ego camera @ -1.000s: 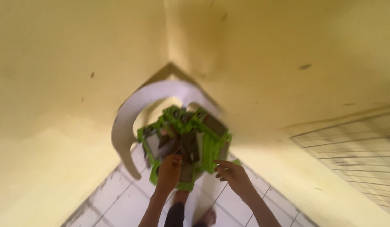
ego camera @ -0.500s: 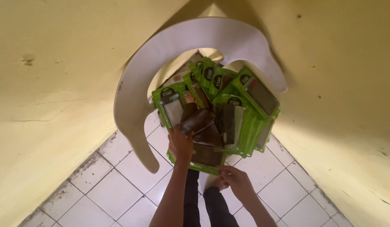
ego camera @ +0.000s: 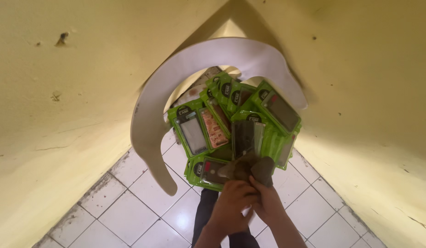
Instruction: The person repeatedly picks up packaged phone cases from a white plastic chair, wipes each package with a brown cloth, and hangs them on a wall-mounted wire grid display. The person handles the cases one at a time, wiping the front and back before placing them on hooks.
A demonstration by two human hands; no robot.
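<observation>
Left hand (ego camera: 233, 202) and right hand (ego camera: 268, 202) pressed together, clamped on a brown cloth (ego camera: 249, 167), just below green packaged cases (ego camera: 236, 124), white curved board (ego camera: 176, 87) behind

Yellow walls (ego camera: 75, 92), white floor tiles (ego camera: 130, 211)

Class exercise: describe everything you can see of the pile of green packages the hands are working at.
The pile of green packages is a fanned, overlapping heap of flat, bright-green card packs with glossy clear windows, each showing a phone-case-like insert in grey, dark or patterned orange. They tilt at different angles inside the curve of a white arched board, in a yellow-walled corner. Both hands, left hand and right hand, grip a brown cloth at its near edge.
</observation>
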